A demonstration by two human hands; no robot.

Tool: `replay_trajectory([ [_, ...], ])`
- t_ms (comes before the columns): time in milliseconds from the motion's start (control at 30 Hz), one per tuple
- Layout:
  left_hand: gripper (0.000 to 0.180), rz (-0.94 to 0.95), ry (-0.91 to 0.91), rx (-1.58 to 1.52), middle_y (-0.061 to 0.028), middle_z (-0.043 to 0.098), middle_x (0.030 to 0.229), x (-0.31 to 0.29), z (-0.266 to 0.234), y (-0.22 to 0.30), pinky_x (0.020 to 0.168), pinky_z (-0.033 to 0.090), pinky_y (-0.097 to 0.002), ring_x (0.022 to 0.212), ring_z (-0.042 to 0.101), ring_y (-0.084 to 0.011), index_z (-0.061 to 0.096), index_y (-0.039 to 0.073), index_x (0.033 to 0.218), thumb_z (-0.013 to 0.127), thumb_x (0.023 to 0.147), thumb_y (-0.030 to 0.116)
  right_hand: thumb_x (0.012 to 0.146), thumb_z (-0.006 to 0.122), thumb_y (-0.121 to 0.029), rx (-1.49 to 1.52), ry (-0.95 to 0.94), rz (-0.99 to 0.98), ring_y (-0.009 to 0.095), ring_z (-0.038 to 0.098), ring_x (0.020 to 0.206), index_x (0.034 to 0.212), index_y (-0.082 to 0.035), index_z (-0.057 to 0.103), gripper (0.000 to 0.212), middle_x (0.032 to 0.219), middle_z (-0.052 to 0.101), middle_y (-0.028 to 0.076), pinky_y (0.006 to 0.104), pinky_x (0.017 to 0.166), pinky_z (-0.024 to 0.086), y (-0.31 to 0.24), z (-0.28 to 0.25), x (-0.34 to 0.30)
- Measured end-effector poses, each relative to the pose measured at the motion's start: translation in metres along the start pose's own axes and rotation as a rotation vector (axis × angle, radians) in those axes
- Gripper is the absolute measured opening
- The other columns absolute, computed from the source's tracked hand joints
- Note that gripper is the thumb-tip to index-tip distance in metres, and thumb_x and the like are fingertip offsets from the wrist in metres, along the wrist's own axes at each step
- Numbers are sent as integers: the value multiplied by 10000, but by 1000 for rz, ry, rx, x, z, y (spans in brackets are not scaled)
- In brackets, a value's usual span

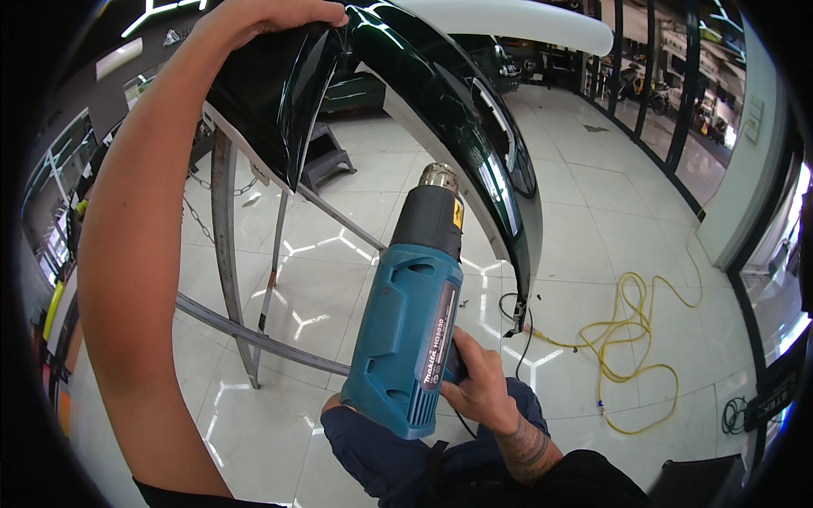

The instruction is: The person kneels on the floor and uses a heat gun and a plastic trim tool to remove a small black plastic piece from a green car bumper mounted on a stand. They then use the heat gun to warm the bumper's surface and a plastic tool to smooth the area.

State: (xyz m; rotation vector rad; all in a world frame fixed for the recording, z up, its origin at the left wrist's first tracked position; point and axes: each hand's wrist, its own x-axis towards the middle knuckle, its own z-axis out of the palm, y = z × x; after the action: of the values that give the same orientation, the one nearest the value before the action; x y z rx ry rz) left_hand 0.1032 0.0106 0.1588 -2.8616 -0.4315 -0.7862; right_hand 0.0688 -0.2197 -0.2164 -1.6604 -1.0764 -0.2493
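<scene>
- the person's left arm reaches up along the left side, elbow slightly bent, the left hand lying on the top of a glossy dark green panel.
- near the rim the view is poor, so whether those fingers pinch the panel or merely rest there cannot be told.
- the right hand, its forearm rising from below, is wrapped around the handle of a blue heat gun.
- the heat gun points upward, its metal nozzle near the panel's inner edge.
</scene>
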Motion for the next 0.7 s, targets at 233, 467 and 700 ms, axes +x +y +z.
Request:
replay_trajectory([
  [233, 640, -9, 3, 24, -228, 643, 1163, 7, 2, -4, 880, 481, -408, 1043, 615, -324, 644, 2, 1181, 673, 761, 484, 648, 865, -211, -1, 26, 16, 309, 696, 834, 1261, -33, 465, 753, 985, 643, 154, 369, 690, 560, -1, 5, -13],
  [467, 576, 72, -18, -56, -204, 662, 1132, -6, -3, 0, 875, 481, -405, 1025, 619, -308, 649, 54, 1200, 684, 772, 439, 680, 851, -227, 37, 15, -2, 305, 693, 815, 1272, -35, 461, 735, 975, 641, 150, 367, 676, 560, -7, 9, -1],
  [700, 546, 64, 12, -59, -185, 673, 1101, 3, 5, -6, 853, 485, -393, 979, 626, -286, 656, 68, 1190, 687, 769, 414, 706, 839, -250, 91, 3, -81, 305, 686, 788, 1283, -28, 455, 728, 959, 634, 165, 362, 665, 554, -13, 13, 16],
])
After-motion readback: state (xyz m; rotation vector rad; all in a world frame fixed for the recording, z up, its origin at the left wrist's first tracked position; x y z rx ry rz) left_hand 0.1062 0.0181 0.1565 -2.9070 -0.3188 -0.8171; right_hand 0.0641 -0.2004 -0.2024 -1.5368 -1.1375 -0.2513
